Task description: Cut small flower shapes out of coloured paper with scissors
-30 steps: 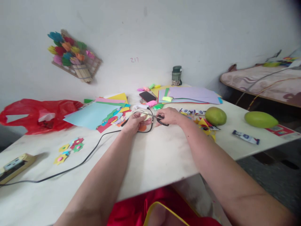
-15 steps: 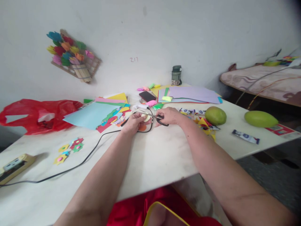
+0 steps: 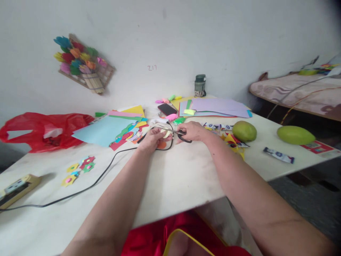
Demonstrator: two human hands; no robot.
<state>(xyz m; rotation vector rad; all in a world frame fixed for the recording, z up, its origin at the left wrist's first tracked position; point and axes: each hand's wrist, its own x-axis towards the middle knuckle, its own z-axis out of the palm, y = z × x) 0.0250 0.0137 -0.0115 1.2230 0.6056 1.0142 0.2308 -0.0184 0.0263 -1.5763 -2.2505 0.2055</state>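
Note:
My left hand [image 3: 151, 139] pinches a small pale yellow piece of paper [image 3: 166, 133] above the table [image 3: 176, 177]. Scissors [image 3: 183, 136] with black handles are in my right hand [image 3: 192, 131], and their blades point left across the paper piece. Just below the hands, an orange paper disc [image 3: 161, 145] lies beside a black cable [image 3: 125, 149]. To the left of my left hand are coloured paper scraps [image 3: 128, 135]. Paper flowers [image 3: 77, 170] in yellow, red, green and blue lie at the left of the table.
At the back are a phone [image 3: 167, 109], stacked coloured sheets [image 3: 218, 106] and a dark bottle [image 3: 199, 86]. Two green fruits [image 3: 244, 131] and a glue tube [image 3: 278, 155] lie right. A red plastic bag [image 3: 61, 131] and power strip [image 3: 20, 190] are left; the cable crosses the table.
Both hands stay almost in the same place. The pale yellow paper piece has tilted slightly between the fingers and the scissor blades.

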